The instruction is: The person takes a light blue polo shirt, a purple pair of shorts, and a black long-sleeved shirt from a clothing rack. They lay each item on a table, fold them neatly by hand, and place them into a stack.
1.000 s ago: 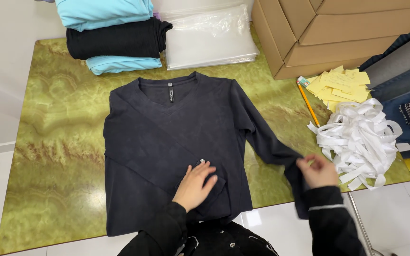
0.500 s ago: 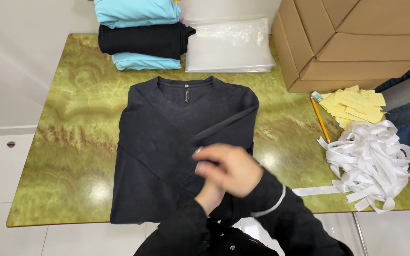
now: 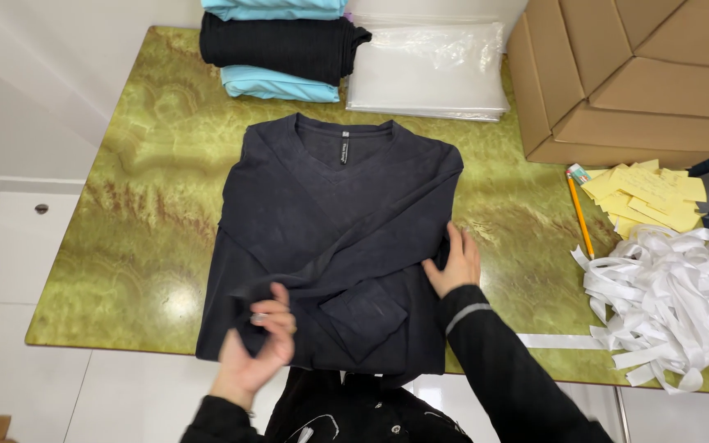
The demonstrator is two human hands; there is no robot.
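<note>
Dark sweater (image 3: pixel 330 221) flat on green table (image 3: pixel 141 205), one sleeve folded across. Left hand (image 3: pixel 258 349) pinching sleeve near hem, fingers closed on fabric. Right hand (image 3: pixel 454 264) open, pressing sweater's right edge.

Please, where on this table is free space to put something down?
The table is bare left of the sweater, and between sweater and pencil. The back edge, with stacked clothes and bags, and the right, with ribbon, are crowded.

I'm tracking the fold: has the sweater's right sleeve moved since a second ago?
Yes. The right sleeve hung off toward the white ribbon pile; now it lies folded across the sweater body, away from that pile.
</note>
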